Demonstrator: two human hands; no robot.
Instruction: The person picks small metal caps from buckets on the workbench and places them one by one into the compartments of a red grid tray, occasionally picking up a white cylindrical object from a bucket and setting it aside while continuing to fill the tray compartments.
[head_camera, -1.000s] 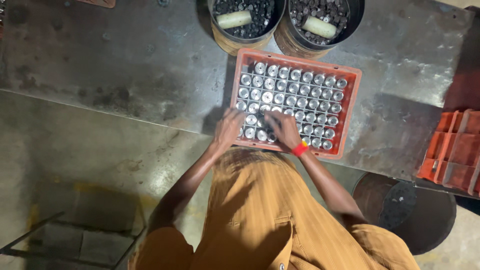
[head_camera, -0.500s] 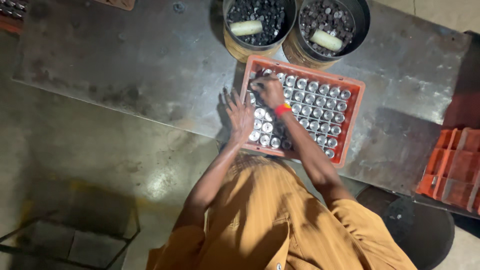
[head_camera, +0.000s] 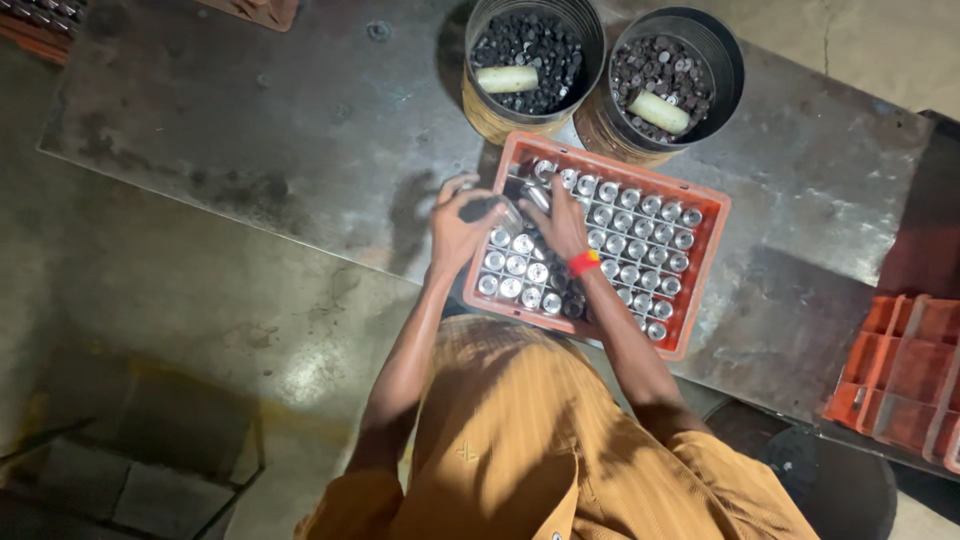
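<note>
While both hands work over the red crate (head_camera: 700, 270) near the metal table's (head_camera: 250, 130) front edge, the left hand (head_camera: 458, 228) is curled around a shiny cylindrical part (head_camera: 497, 212) at the crate's left rim. Right hand (head_camera: 560, 220), red wristband (head_camera: 583, 263), lies on the upright cylinders (head_camera: 640, 235); grip indeterminate. Two buckets (head_camera: 600, 60) of dark pieces stand behind the crate.

The person wears a short-sleeved shirt (head_camera: 530, 440) of orange-brown cloth with fine vertical ribbing, filling the lower middle of the frame, with a small stitched mark on its back. A red and yellow wristband (head_camera: 583, 263) circles the right wrist. Both forearms are bare.
</note>
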